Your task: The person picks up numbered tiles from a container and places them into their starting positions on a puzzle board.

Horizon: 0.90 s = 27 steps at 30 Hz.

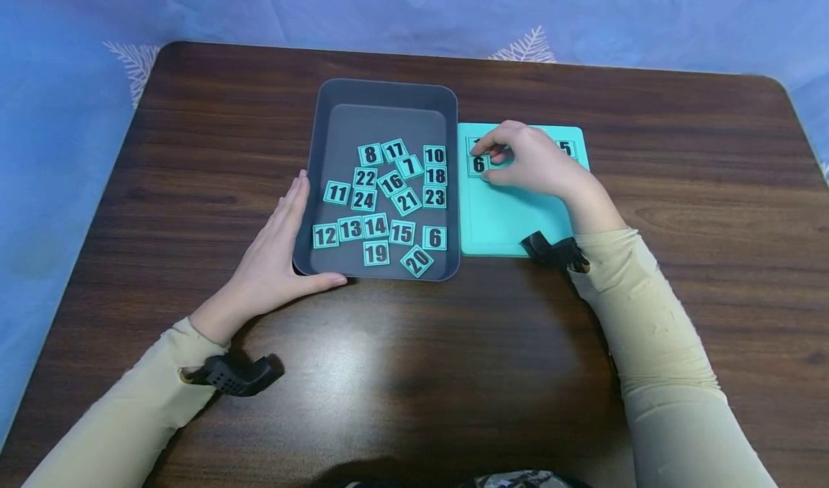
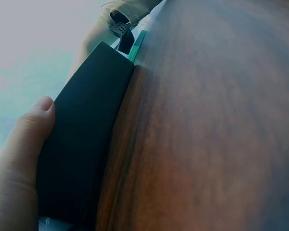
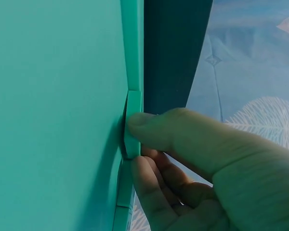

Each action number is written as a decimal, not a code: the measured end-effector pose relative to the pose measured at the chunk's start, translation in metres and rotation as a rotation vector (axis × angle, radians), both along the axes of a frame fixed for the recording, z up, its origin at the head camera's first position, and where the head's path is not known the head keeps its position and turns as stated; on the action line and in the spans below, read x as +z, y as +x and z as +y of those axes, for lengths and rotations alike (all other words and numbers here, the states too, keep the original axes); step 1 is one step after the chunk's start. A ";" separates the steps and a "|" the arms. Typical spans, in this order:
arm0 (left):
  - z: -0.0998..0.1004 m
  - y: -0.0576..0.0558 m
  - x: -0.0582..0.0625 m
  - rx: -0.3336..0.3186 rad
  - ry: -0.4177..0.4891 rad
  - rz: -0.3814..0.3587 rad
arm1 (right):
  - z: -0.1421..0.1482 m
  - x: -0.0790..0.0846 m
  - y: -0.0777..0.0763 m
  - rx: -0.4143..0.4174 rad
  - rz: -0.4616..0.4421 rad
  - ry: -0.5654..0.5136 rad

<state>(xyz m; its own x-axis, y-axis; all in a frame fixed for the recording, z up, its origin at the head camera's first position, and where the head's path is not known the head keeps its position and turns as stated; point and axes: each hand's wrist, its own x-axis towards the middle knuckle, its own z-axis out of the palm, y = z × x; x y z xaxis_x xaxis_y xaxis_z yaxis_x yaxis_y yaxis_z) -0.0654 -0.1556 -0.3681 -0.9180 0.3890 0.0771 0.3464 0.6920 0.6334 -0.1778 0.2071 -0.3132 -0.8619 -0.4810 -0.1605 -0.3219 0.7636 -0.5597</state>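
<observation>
Turquoise tile 6 (image 1: pixel 478 165), pinched by the right hand (image 1: pixel 532 160), needs level pressing at the board's (image 1: pixel 508 222) left edge; the left hand (image 1: pixel 272 247), fingers straight, touches the tray (image 1: pixel 388 124).

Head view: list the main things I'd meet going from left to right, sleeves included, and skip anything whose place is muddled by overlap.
Left sleeve → left hand → dark grey tray → turquoise board → right sleeve.

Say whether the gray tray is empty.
Not empty: numbered tiles lie in the gray tray, though its far end is bare.
</observation>
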 end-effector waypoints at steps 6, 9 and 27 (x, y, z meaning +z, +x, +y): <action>-0.001 0.000 0.001 0.008 -0.002 0.004 | -0.003 0.004 -0.002 -0.005 -0.001 0.008; 0.000 0.000 0.001 0.010 -0.003 -0.002 | -0.003 0.008 0.001 -0.012 0.011 -0.019; 0.000 0.001 0.000 0.008 0.002 0.005 | -0.066 0.024 0.006 0.191 0.149 -0.075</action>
<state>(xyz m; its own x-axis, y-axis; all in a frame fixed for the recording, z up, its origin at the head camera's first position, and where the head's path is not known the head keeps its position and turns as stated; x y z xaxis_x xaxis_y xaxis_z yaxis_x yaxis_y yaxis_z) -0.0648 -0.1555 -0.3685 -0.9208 0.3812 0.0824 0.3438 0.6938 0.6327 -0.1715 0.1410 -0.2889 -0.7655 -0.6434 0.0037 -0.5397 0.6389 -0.5482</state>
